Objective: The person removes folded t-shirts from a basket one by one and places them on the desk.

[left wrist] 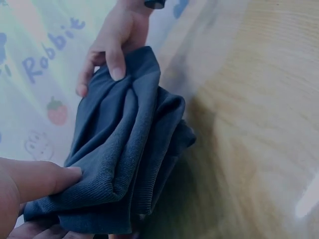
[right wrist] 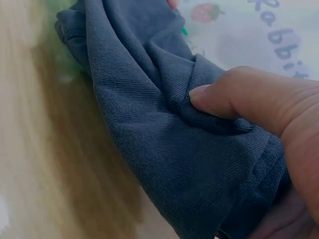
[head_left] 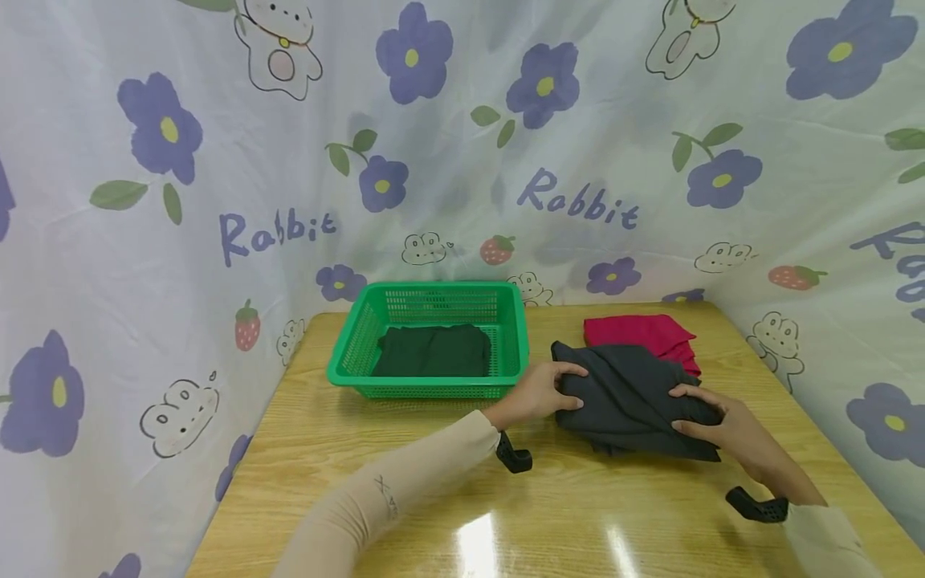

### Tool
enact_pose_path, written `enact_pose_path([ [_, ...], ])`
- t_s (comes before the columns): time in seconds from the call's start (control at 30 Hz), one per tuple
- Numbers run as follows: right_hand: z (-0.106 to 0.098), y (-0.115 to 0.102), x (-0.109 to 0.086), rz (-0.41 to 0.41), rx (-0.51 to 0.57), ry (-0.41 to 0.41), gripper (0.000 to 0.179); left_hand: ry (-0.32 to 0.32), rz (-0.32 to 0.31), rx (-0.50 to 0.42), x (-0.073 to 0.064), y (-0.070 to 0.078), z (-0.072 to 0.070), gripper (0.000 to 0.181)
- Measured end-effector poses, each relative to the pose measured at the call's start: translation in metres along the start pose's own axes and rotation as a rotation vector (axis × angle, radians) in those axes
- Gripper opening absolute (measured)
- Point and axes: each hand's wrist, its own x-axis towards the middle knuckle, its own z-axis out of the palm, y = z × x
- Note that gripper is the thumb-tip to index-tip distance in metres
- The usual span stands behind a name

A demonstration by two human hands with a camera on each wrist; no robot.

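1. The dark grey garment (head_left: 636,401), folded into a thick bundle, lies on the wooden table (head_left: 405,482) to the right of centre, between the two hands.
2. The left hand (head_left: 538,392) grips the bundle's left end: thumb on top, fingers curled under the edge. The left wrist view confirms the thumb pressed onto the folded layers.
3. The right hand (head_left: 723,421) grips the right end, thumb on top pinching a ridge of cloth, fingers curled beneath. The right wrist view shows the thumb (right wrist: 234,97) dug into a fold.
4. Long axis of the bundle: running left to right and slightly toward the person at the right end, each hand at one end. Neither hand is nearer; both are in contact.
5. The green basket (head_left: 347,365) stands to the left of and slightly beyond the bundle, just past the left hand. A dark folded cloth (head_left: 433,352) lies inside it.
6. A red cloth (head_left: 643,331) lies just behind the grey garment, partly overlapped by it.
7. Judgement: any transfer toward the basket would run leftward and slightly away from the person, led by the left hand.
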Motion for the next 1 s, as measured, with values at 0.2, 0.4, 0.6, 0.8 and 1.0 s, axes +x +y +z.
enact_pose_path([
  [0.2, 0.004, 0.012, -0.001, 0.039, 0.010, -0.015, 0.064, -0.019, -0.027, 0.000, 0.000, -0.005, 0.009, 0.047],
  [0.4, 0.006, 0.018, -0.003, 0.044, -0.004, -0.017, 0.066, -0.018, -0.041, 0.066, 0.000, -0.013, 0.017, 0.047],
  [0.6, 0.007, 0.025, -0.006, 0.066, 0.016, -0.022, 0.068, -0.020, -0.041, 0.041, 0.000, -0.017, 0.023, 0.046],
  [0.8, 0.006, 0.032, -0.009, 0.069, 0.015, -0.021, 0.068, -0.024, -0.003, 0.082, 0.002, -0.021, 0.028, 0.047],
  [1.0, 0.007, 0.036, -0.011, 0.084, 0.017, -0.028, 0.068, -0.045, -0.036, 0.100, 0.000, -0.022, 0.030, 0.048],
])
